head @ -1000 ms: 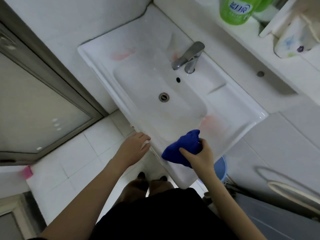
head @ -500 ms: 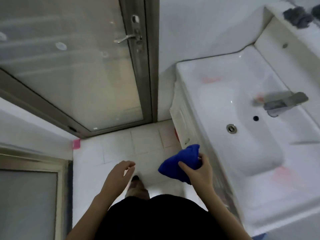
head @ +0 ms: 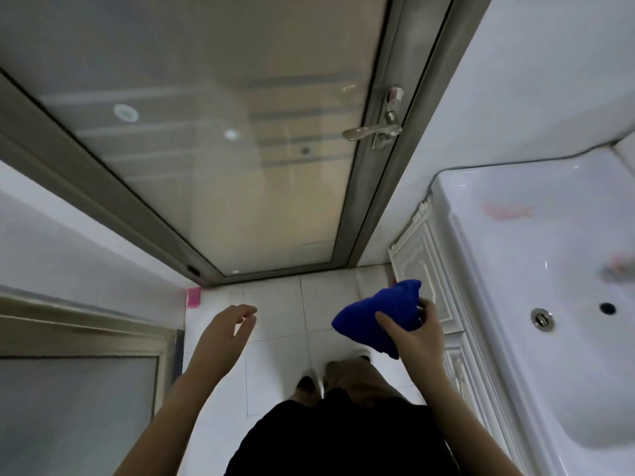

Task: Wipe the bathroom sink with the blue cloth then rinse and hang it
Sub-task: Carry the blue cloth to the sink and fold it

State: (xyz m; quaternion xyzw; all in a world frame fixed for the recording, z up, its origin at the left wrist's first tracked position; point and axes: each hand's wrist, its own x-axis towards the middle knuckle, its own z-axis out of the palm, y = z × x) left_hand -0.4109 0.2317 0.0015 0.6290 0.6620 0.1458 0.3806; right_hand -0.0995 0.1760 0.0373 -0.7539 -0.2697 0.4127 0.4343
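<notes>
My right hand [head: 414, 333] grips the bunched blue cloth [head: 378, 312], holding it in the air over the floor tiles, just left of the sink cabinet. The white bathroom sink [head: 549, 255] fills the right edge of the view, with its drain [head: 542, 317] and pinkish smears on the rim. The tap is a blur at the right border. My left hand [head: 228, 326] hovers over the floor with fingers apart, holding nothing.
A frosted glass door [head: 220, 146] with a metal lever handle [head: 372, 132] stands straight ahead. The white carved cabinet front [head: 422, 262] sits below the sink. White floor tiles [head: 275, 324] lie underfoot, and a pink tag [head: 193, 297] sticks to the wall base at left.
The view has swung left from the sink towards the glass door. My right hand has carried the cloth off the sink's front rim, and my left hand has left the rim.
</notes>
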